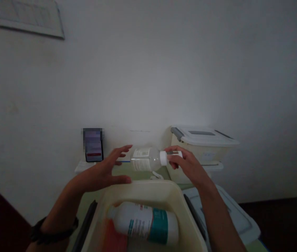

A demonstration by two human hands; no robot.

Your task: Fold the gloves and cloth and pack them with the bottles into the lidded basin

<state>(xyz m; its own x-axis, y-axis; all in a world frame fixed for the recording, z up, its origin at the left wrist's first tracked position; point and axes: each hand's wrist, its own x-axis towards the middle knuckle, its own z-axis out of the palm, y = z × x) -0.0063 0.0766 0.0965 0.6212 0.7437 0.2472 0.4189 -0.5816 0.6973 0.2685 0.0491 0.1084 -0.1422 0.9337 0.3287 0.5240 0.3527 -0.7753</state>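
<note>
A clear plastic bottle (145, 159) with a white cap and a white label is held sideways in the air above a cream tub. My right hand (184, 164) is closed on its cap end, fingers pinched around the cap. My left hand (109, 169) is spread open right beside the bottle's base, its fingertips close to it or just touching. Below the hands, the open cream tub (148, 189) holds a large white bottle (145, 222) with a teal label, lying on its side.
A phone (94, 145) stands upright against the white wall at the left. A lidded cream storage box (202, 145) sits at the right behind my right hand. A loose white lid (239, 218) lies beside the tub. A framed board (22, 17) hangs top left.
</note>
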